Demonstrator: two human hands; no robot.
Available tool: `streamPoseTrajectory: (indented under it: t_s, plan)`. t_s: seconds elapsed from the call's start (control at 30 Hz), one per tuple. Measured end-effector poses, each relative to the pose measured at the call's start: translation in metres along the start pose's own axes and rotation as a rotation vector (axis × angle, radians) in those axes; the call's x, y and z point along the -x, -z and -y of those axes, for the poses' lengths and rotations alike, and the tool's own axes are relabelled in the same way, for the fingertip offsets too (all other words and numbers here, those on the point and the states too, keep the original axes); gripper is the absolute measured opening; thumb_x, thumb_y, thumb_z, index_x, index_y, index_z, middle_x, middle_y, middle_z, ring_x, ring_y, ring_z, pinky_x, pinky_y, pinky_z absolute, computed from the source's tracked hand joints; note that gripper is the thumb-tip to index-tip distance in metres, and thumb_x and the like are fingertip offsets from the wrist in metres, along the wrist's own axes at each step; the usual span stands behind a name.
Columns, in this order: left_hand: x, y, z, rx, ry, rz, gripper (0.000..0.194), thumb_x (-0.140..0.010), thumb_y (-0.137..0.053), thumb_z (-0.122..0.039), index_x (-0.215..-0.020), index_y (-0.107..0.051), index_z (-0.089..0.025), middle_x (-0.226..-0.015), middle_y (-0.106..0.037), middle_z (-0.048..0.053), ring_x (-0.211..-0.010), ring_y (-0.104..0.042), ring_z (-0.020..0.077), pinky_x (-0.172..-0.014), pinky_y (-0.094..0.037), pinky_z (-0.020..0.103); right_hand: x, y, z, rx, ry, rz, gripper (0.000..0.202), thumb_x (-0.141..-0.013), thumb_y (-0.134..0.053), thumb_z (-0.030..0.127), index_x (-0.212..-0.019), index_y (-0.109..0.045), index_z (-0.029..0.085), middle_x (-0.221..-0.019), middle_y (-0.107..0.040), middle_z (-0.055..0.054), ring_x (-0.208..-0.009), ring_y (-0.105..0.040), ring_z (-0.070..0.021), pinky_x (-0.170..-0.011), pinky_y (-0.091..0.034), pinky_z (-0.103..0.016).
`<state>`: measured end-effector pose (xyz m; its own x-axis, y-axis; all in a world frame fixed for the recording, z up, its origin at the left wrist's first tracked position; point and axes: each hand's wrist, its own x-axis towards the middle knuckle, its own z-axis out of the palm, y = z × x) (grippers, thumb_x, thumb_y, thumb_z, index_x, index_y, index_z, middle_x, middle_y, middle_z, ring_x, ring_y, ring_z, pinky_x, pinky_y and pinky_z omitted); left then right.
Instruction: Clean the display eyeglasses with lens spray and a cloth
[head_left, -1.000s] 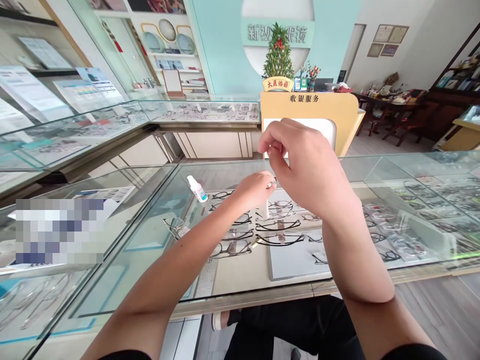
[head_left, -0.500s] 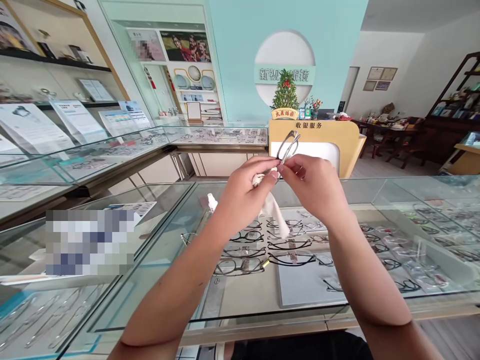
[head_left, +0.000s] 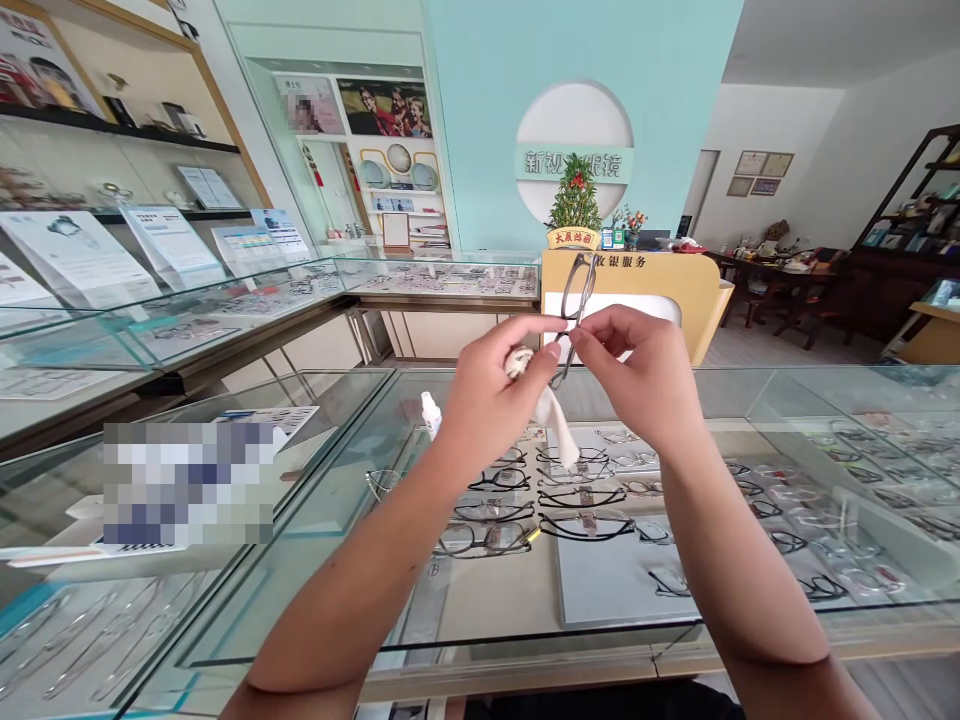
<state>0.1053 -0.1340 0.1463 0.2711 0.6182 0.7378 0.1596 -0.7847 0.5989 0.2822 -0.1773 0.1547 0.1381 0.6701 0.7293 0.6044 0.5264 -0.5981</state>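
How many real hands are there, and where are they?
2. The left hand holds the glasses from the left, with a white cloth bunched in it. The right hand grips them from the right. Some fingers are hidden.

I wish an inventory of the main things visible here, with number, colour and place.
held glasses: one pair, dark, raised above the counter
cloth: one, white, hanging from the left hand
bottle: one, white, on the counter, partly hidden
display glasses: many, dark or clear, inside the counter
desk: one, yellow, beyond the counter
plant: one, green, on the desk
left hand: one, on the held glasses and cloth
right hand: one, on the held glasses
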Motion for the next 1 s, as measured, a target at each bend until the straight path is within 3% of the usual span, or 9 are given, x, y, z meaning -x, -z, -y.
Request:
streamPoseTrajectory:
  t_s: [0.1,0.27,0.53,0.73,0.87,1.0]
  plan:
    - [-0.006,0.005,0.006,0.032,0.011,-0.062,0.015,-0.100,-0.074,-0.036,-0.107,-0.080,-0.025,-0.108,-0.084,0.003,-0.102,-0.076,0.0227,-0.094,-0.060,0.037,0.000,0.003,0.003,-0.116,0.098,0.069,0.014,-0.099,-0.071,0.030,-0.089,-0.074,0.021,-0.079,-0.069,-0.001,-0.072,-0.058,-0.0154,-0.069,-0.045,-0.032]
    - [-0.015,0.010,0.018,0.135,0.005,0.001,0.016,-0.093,-0.081,-0.041,-0.093,-0.079,-0.025,-0.101,-0.083,0.002,-0.099,-0.075,0.0220,-0.094,-0.059,0.036,-0.001,0.005,0.004,-0.198,0.141,0.145,0.016,-0.103,-0.072,0.032,-0.092,-0.074,0.021,-0.079,-0.068,0.000,-0.072,-0.056,-0.0143,-0.067,-0.043,-0.031]
    - [-0.017,0.008,0.020,0.153,0.008,0.024,0.025,-0.090,-0.083,-0.046,-0.084,-0.071,-0.025,-0.092,-0.078,0.001,-0.093,-0.072,0.0216,-0.093,-0.058,0.037,-0.001,0.006,0.001,-0.146,0.114,0.127,0.016,-0.102,-0.070,0.031,-0.091,-0.074,0.021,-0.083,-0.072,-0.002,-0.074,-0.058,-0.0152,-0.071,-0.045,-0.032]
    - [-0.016,0.010,0.019,0.083,0.018,-0.019,0.023,-0.091,-0.083,-0.048,-0.086,-0.075,-0.027,-0.094,-0.081,0.001,-0.093,-0.073,0.0223,-0.095,-0.060,0.038,-0.001,0.007,0.006,-0.045,0.074,0.113,0.018,-0.102,-0.065,0.033,-0.092,-0.074,0.022,-0.083,-0.072,-0.002,-0.075,-0.058,-0.0168,-0.072,-0.047,-0.033]
    - [-0.017,0.011,0.022,0.093,0.044,-0.021,0.024,-0.093,-0.082,-0.051,-0.093,-0.081,-0.027,-0.102,-0.086,0.003,-0.101,-0.077,0.0243,-0.096,-0.061,0.040,-0.001,0.008,0.003,0.036,0.045,0.065,0.017,-0.102,-0.063,0.031,-0.091,-0.073,0.023,-0.075,-0.071,-0.001,-0.067,-0.058,-0.0161,-0.068,-0.045,-0.032]
    - [-0.018,0.015,0.026,0.093,0.080,-0.037,0.030,-0.093,-0.082,-0.057,-0.096,-0.083,-0.027,-0.106,-0.087,0.005,-0.103,-0.080,0.0270,-0.092,-0.063,0.041,-0.001,0.015,-0.003,0.196,-0.033,-0.105,0.016,-0.105,-0.059,0.031,-0.096,-0.071,0.024,-0.067,-0.072,0.001,-0.052,-0.055,-0.0149,-0.066,-0.045,-0.034]
